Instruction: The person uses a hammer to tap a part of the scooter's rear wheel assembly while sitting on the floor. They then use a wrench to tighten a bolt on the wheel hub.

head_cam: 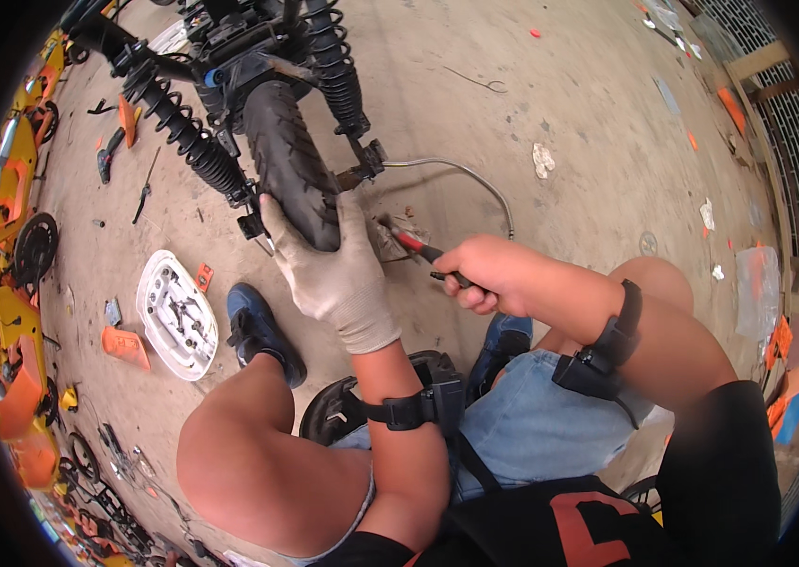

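Observation:
My left hand (pixel 332 273), in a pale knitted glove, grips the lower end of a black wheel's tyre (pixel 293 170), thumb and fingers on either side. The wheel sits between two black coil-spring shock absorbers (pixel 190 135) of an upturned-looking frame. Bare, my right hand (pixel 474 273) is closed around a red and black handled tool (pixel 417 244), its head blurred and close to the right of the tyre. A braided cable (pixel 463 170) curves out from the axle end and down to the floor.
A white tray-like shell (pixel 144 312) with small metal parts lies at the left, beside an orange plastic piece (pixel 124 346). A cordless power tool (pixel 110 152) rests farther up. Yellow and orange scooter parts (pixel 20 333) line the left edge. Clear plastic (pixel 757 290) and wooden slats (pixel 761 60) are at the right.

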A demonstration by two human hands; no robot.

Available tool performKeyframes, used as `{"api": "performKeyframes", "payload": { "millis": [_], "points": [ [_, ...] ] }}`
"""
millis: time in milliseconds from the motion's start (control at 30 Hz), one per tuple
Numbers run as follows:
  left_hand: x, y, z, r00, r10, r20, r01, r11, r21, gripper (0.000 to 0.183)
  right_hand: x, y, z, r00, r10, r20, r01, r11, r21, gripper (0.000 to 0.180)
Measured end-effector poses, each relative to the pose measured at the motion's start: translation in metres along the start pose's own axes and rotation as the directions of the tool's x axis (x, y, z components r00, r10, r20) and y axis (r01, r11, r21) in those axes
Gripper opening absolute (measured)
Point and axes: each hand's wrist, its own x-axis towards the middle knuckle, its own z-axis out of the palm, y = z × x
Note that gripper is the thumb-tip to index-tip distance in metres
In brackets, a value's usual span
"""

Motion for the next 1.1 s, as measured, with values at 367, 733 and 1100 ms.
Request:
{"api": "performKeyframes", "payload": {
  "millis": [367, 733, 1100],
  "points": [
    [0.035, -0.043, -0.005, 0.886, -0.342, 0.312, 0.451, 0.484, -0.750, 0.043, 0.025, 0.003, -0.012, 0.962, 0.022, -0.273, -0.048, 0.995, -0.089, 0.016],
    [0.001, -0.209, 0.055, 0.346, -0.892, 0.292, 0.932, 0.291, -0.216, 0.053, 0.049, -0.006, -0.003, 0.955, -0.065, -0.288, -0.039, 0.938, -0.344, 0.013],
    [-0.005, -0.181, 0.032, 0.358, -0.731, 0.581, 0.902, 0.431, -0.013, 0.075, 0.056, -0.009, 0.008, 0.969, -0.036, -0.244, -0.067, 0.914, -0.400, 0.011]
  ]
}}
